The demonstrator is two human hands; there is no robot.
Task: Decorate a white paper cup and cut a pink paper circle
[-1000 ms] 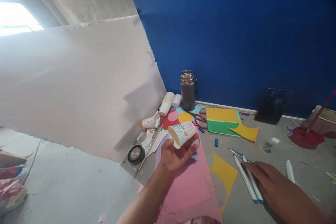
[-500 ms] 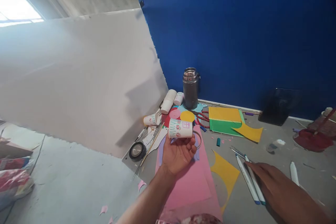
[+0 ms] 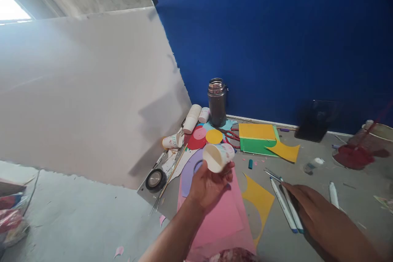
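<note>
My left hand (image 3: pixel 207 188) holds a white paper cup (image 3: pixel 229 153) from below. The cup lies tilted, its open mouth facing back towards me, with coloured drawing on its side. My right hand (image 3: pixel 319 213) rests on the table at the right, fingers close together and fingertips on a white marker with a teal end (image 3: pixel 293 208). Its thumb is hidden. Beside that marker lies another white marker with a blue end (image 3: pixel 283 204). Pink paper (image 3: pixel 215 221) spreads under my left hand. A loose teal cap (image 3: pixel 250 164) lies between my hands.
A dark flask (image 3: pixel 217 106) stands at the back, with stacked paper cups (image 3: pixel 193 118) left of it. Red-handled scissors (image 3: pixel 231 136), yellow and green sheets (image 3: pixel 258 139), black tape (image 3: pixel 155 180) and a yellow cutout (image 3: pixel 260 200) lie around. A phone (image 3: pixel 313 120) leans on the blue wall.
My left hand has turned the cup, so its mouth now faces me instead of its drawn side. My right hand stays at the marker. The view has shifted slightly.
</note>
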